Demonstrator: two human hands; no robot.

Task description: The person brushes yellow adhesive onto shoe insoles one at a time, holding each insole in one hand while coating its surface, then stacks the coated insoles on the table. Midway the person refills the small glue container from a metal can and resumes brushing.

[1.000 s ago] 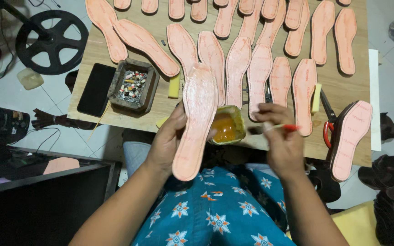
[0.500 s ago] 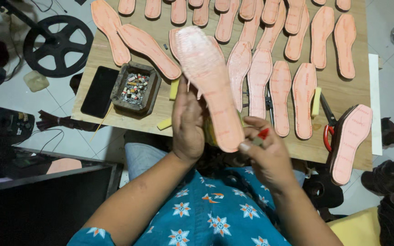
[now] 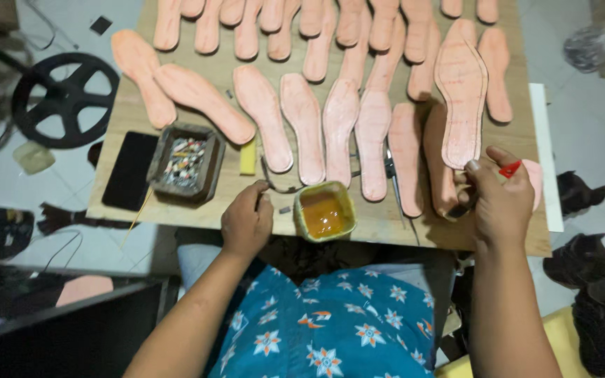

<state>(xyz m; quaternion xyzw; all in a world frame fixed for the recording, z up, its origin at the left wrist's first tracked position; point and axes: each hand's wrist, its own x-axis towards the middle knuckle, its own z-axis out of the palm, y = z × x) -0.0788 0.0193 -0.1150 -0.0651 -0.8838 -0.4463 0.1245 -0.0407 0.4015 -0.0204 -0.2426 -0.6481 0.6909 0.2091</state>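
Observation:
My right hand [image 3: 502, 203] grips a small red-handled brush [image 3: 510, 168], and its thumb touches the heel end of a pink shoe insole [image 3: 461, 98]. That insole lies flat at the right side of the wooden board [image 3: 176, 210], on top of other insoles. My left hand [image 3: 246, 218] rests with curled fingers on the board's near edge and holds nothing. It sits just left of a small yellow-rimmed tub of amber glue [image 3: 323, 211]. A thin bent wire [image 3: 278, 187] lies by its fingertips.
Several pink insoles [image 3: 302, 126] lie in rows across the board. A black phone [image 3: 129, 170], a tray of small bits [image 3: 185, 162], a yellow block [image 3: 248, 155] and scissors [image 3: 392, 171] lie near the front. A black wheel [image 3: 64, 98] lies on the floor at left.
The insole held up in both hands has been laid down at the right of the board. My left hand let go and dropped to the board edge beside the glue tub.

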